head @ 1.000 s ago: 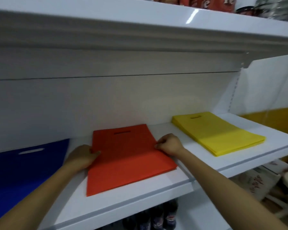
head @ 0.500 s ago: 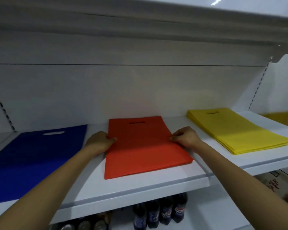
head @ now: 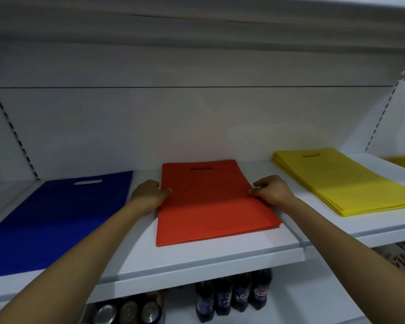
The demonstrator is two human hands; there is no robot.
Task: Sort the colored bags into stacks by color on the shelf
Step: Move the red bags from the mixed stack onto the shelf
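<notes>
A stack of red bags [head: 211, 202] lies flat in the middle of the white shelf [head: 197, 260], handle slots toward the back wall. My left hand [head: 149, 195] pinches the stack's left edge, thumb on top. At the right edge my right hand [head: 271, 189] pinches the stack with curled fingers. Blue bags [head: 56, 218] lie to the left and a stack of yellow bags [head: 346, 181] to the right, both flat and apart from the red ones.
The underside of another shelf [head: 197, 31] hangs low overhead. Below the shelf stand dark soda bottles [head: 234, 298] and cans [head: 126, 312]. Slotted uprights [head: 14, 134] run up the back wall on both sides. A printed carton [head: 400, 260] shows at the lower right.
The camera view swung left and down, so the bags sit further right in frame. Both hands stay at the red stack's side edges, and the stack now lies squarer to the shelf.
</notes>
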